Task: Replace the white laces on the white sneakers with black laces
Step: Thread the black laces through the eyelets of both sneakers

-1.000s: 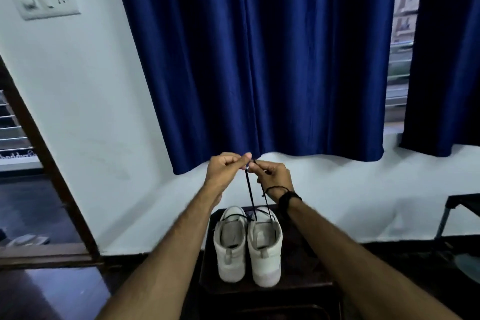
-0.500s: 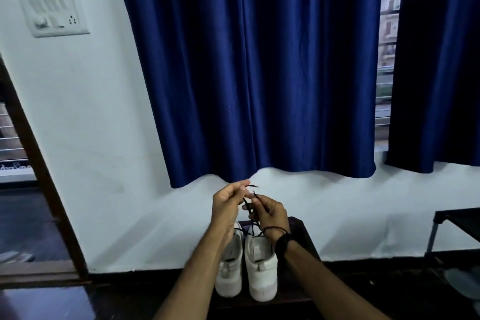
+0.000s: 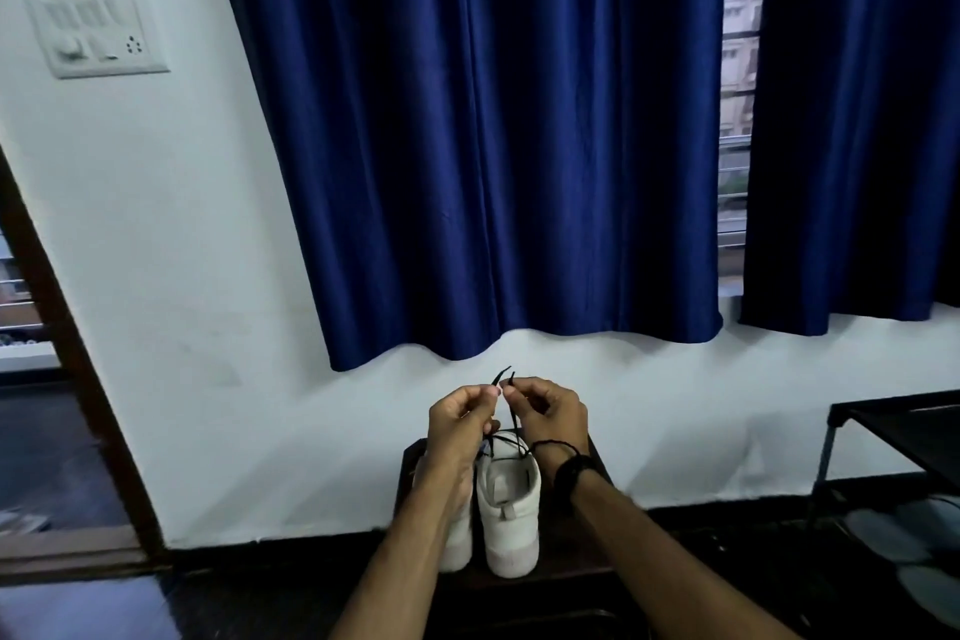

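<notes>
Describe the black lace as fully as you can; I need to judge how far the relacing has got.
The black lace is a thin, dark cord, seemingly woven. Its two ends rise side by side from the top of the right-hand white sneaker, where a strand crosses the opening. The left hand pinches one end and the right hand the other, the two tips poking out above the fingers. The ends hang fairly straight and are not knotted. How it runs through the lower eyelets cannot be seen.

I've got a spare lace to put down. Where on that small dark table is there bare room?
A bare strip of the small dark table lies right of the right sneaker. The left sneaker stands against it, and both hands pinch the black lace above them: crowded.
</notes>
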`<action>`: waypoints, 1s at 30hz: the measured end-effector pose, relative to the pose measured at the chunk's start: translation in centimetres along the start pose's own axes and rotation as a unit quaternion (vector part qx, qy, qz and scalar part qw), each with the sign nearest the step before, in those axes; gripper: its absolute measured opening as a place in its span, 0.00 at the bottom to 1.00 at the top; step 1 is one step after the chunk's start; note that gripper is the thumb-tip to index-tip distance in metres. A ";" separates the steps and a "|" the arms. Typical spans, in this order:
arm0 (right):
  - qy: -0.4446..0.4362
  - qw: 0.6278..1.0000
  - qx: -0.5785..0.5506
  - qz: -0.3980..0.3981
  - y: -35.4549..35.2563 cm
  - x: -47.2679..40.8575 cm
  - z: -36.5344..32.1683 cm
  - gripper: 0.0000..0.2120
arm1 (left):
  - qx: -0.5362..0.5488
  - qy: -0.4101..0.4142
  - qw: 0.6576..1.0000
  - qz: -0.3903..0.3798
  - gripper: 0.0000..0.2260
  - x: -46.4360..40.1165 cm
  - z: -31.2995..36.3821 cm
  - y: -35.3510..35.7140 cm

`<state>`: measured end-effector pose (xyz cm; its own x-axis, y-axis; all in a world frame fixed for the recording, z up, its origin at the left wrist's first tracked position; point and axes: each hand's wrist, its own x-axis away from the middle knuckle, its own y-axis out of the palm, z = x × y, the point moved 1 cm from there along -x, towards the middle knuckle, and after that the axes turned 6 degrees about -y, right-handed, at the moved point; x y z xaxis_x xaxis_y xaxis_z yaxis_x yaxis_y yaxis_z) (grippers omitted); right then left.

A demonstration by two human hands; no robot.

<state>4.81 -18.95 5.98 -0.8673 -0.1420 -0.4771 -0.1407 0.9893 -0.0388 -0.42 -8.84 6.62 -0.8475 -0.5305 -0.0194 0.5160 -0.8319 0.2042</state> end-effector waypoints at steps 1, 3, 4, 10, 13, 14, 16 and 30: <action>0.009 1.000 -0.014 0.002 0.0 0.0 -0.1 0.02 | -0.001 0.012 1.000 0.002 0.05 0.0 -0.2 0.2; 0.019 0.999 -0.037 0.010 -0.1 0.1 -0.2 0.03 | 0.000 0.036 0.999 0.009 0.06 0.1 -0.3 0.4; 0.022 0.999 -0.044 0.014 -0.2 0.1 -0.1 0.02 | -0.002 0.046 0.999 0.016 0.06 0.2 -0.2 0.5; 0.037 0.996 -0.072 0.030 -0.2 0.0 -0.4 0.02 | 0.017 0.065 0.996 0.051 0.04 -0.2 -0.1 1.1; 0.025 0.996 -0.080 0.032 0.1 0.0 -1.2 0.02 | 0.021 0.073 0.995 0.063 0.04 -0.1 -0.6 1.1; 0.022 0.996 -0.080 0.035 0.2 0.1 -1.3 0.02 | 0.023 0.074 0.995 0.062 0.04 0.0 -0.7 1.2; 0.021 0.995 -0.084 0.044 0.3 0.2 -1.5 0.02 | 0.023 0.079 0.995 0.055 0.05 0.2 -1.0 1.3; 0.060 0.991 -0.106 0.061 0.1 -0.1 -0.8 0.07 | -0.011 0.154 0.988 0.029 0.06 0.7 -1.3 2.0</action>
<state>4.50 -18.90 6.77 -0.9329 -0.0367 -0.3582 -0.1170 0.9717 0.2052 0.16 -11.12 5.79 -0.7401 -0.5991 -0.3057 0.5683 -0.8001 0.1921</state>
